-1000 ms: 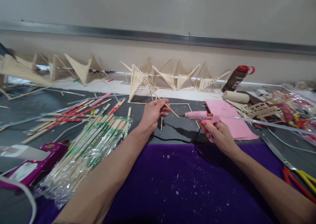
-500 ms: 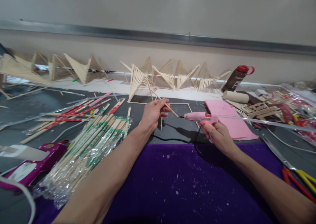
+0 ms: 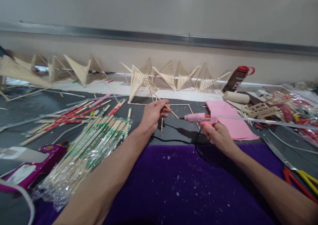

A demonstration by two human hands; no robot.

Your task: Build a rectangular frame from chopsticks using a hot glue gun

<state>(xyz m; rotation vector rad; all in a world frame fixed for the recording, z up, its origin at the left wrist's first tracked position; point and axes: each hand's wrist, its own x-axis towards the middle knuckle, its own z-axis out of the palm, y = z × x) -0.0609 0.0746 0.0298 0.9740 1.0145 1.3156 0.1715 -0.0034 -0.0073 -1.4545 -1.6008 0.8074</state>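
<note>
Between the fingers of my left hand is a thin wooden stick, slanting down to the right. My right hand is wrapped round the handle of a pink hot glue gun, and a long clear glue stick juts from its back. The gun's dark nozzle is at the lower tip of the wooden stick. Behind my left hand stands a stick structure with fanned sticks, its thin base frame lying on the grey table. My left hand hides part of that frame.
Packaged chopsticks and a magenta device lie at left. At right are a pink sheet, scissors, a bottle and loose sticks. More stick structures line the wall. A black cord crosses the table.
The glue gun's nozzle and the wooden stick's tip have shifted very slightly left and down. Both hands keep their grip; otherwise the scene looks the same.
</note>
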